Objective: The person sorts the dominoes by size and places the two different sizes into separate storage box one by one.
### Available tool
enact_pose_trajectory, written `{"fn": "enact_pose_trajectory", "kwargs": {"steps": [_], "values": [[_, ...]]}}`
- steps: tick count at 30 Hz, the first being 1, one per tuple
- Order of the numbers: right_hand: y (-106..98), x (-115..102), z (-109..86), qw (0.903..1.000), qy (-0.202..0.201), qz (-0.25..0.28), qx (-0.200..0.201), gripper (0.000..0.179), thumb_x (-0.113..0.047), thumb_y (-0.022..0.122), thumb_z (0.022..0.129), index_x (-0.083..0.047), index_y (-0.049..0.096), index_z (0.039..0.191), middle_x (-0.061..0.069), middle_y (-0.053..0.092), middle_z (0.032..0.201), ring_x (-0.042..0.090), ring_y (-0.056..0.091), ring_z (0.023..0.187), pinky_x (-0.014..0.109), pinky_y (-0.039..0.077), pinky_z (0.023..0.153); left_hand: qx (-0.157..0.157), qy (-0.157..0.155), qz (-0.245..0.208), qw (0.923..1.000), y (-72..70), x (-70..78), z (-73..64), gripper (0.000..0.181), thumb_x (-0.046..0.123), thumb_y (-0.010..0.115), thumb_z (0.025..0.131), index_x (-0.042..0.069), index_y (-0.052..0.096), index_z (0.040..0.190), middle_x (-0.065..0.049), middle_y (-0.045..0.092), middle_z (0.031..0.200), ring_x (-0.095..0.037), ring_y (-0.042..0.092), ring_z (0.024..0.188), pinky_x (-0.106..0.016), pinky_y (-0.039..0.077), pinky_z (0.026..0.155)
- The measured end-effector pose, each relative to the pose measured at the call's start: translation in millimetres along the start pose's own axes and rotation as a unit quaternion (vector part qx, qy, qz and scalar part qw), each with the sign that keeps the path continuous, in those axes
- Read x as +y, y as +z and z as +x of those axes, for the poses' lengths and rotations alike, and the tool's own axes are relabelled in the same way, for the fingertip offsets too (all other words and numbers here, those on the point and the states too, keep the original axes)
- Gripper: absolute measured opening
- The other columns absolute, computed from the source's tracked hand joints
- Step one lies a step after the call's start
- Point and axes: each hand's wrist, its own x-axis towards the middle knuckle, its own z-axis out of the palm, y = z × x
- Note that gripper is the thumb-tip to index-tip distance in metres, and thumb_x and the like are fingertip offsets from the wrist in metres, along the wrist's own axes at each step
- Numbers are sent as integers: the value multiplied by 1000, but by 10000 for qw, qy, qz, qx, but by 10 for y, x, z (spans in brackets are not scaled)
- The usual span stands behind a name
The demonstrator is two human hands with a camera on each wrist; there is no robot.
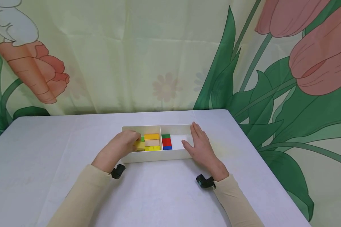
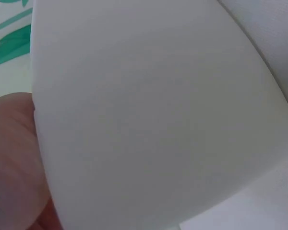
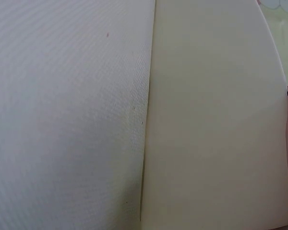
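Observation:
A white box (image 1: 156,156) with a divider lies on the table. My left hand (image 1: 122,143) reaches over its left end, fingers curled down, and pinches a yellow block (image 1: 140,145). Beside that block are a bit of a green block (image 1: 142,138), an orange-yellow block (image 1: 152,136), a beige block (image 1: 152,142) and a bright yellow block (image 1: 152,148). My right hand (image 1: 201,145) rests at the box's right end with straight fingers and the thumb spread. Both wrist views show mostly the box's outer wall (image 2: 158,110); the left fingertips are partly hidden.
Right of the divider (image 1: 160,138) lie green (image 1: 166,136), red (image 1: 166,142) and blue (image 1: 167,148) pieces in a column. A white cloth covers the table (image 1: 159,195). Behind it hangs a printed curtain (image 1: 136,63).

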Motion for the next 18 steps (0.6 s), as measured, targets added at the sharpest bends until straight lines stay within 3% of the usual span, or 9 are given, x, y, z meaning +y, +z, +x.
{"fn": "enact_pose_trajectory", "kwargs": {"steps": [10,18], "values": [[6,19,3,10000,-9,-8,16,80,-41,52,98,3,18,156,16,13,166,34,12,154,57,12,124,-63,479,-93,9988,18,-30,79,20,-9,74,78,0,69,96,-9,63,86,-21,53,77,-31,52,73],[38,42,-1,10000,-40,-43,74,80,-42,51,98,3,20,155,15,15,166,33,12,154,56,13,124,-388,187,-170,9989,44,5,133,26,-5,78,79,3,69,102,-9,62,90,-20,53,79,-30,55,76]]}}
